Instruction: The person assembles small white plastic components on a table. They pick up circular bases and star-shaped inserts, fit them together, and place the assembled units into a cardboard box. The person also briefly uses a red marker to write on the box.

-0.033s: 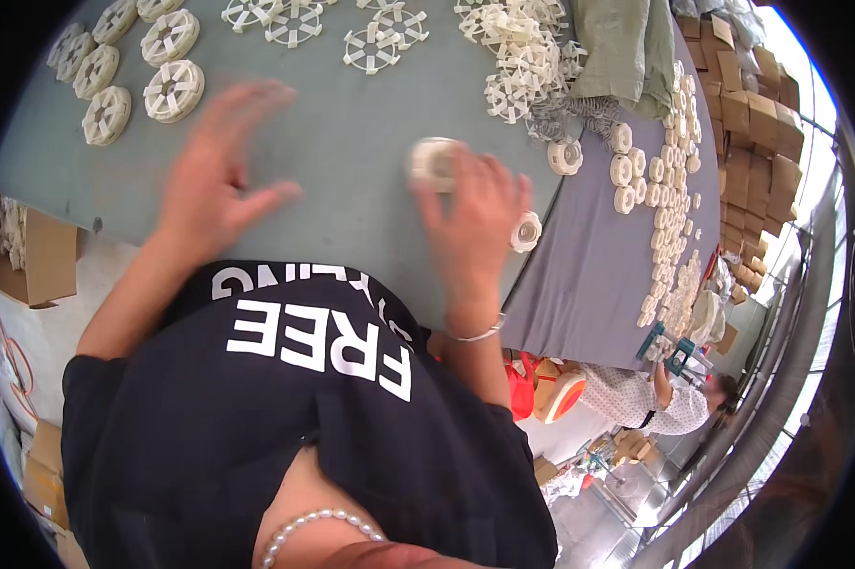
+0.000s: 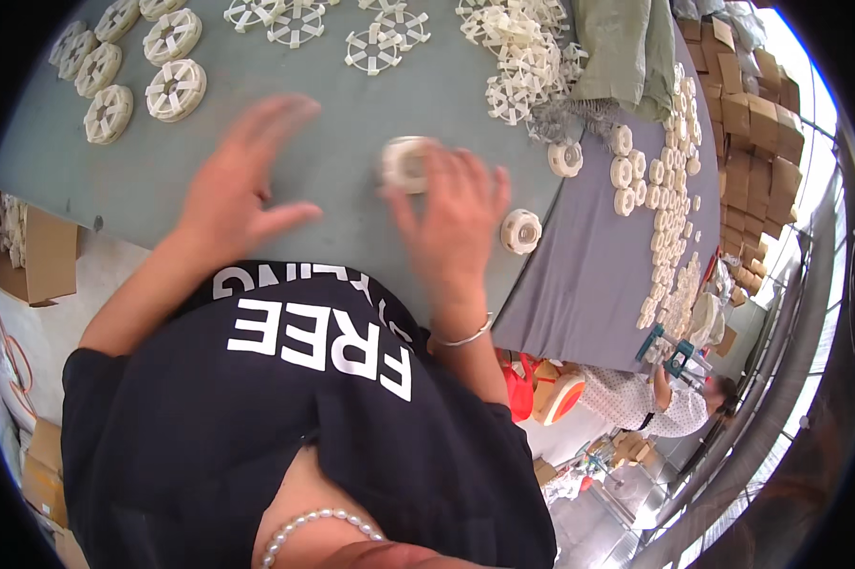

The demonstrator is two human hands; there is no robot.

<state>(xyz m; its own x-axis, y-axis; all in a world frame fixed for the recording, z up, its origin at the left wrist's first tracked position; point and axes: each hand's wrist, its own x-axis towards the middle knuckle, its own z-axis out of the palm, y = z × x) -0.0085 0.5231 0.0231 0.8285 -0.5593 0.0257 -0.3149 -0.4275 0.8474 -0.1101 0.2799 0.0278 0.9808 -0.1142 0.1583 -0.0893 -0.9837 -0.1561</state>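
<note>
My right hand (image 2: 456,204) has its fingers on the right side of a round cream plastic part (image 2: 405,163), over the middle of the grey-green table. Both the hand and the part are blurred, and the fingers hide the part's right edge. My left hand (image 2: 242,190) hangs over the table to the left, empty, thumb and fingers apart. A similar round cream part (image 2: 520,231) lies just right of my right wrist. Another such part (image 2: 566,158) sits farther back, by the table's right edge.
Spoked cream rings (image 2: 176,90) stand at the far left. A heap of spoked frames (image 2: 522,71) lies at the back beside a green-grey cloth (image 2: 626,57). Many small cream rings (image 2: 669,190) cover the grey cloth at right. A person (image 2: 669,403) works beyond it.
My right hand has slid left with the round cream part, uncovering more of the part beside my wrist. My left hand has shifted right, closer to it.
</note>
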